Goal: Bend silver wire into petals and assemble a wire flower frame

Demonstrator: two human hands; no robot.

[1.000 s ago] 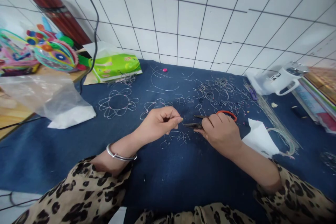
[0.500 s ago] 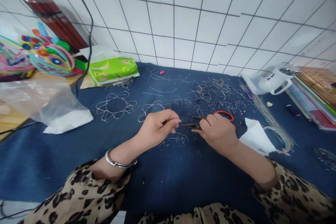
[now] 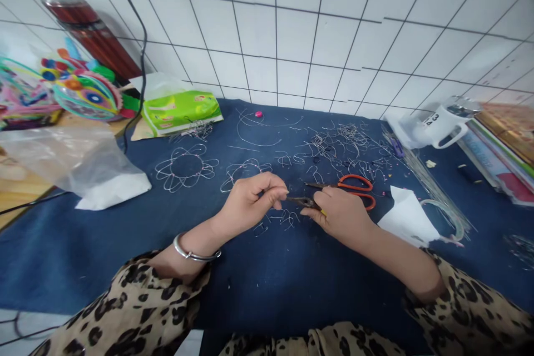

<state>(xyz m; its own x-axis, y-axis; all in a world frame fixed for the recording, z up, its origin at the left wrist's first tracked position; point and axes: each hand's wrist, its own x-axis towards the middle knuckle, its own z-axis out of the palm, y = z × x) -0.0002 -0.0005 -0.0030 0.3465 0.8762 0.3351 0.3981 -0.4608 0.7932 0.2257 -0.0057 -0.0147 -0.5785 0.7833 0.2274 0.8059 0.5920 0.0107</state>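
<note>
Blue cloth (image 3: 258,283) lay beneath us; our right hand (image 3: 344,214) was closed round the pliers (image 3: 307,202) beside orange-handled scissors (image 3: 362,179), their tips just by our left hand (image 3: 253,200), its fingertips pinched, on what we could not tell

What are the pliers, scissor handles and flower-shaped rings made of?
Pliers: probably steel, with a dark, dull metallic look. Scissor handles: perhaps plastic or coated metal, smooth orange-red. Flower-shaped rings: likely metal wire, thin and silvery.

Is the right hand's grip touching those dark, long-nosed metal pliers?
Touching: the head view shows the right hand's grip closed around the pliers, their dark nose projecting leftward.
</note>
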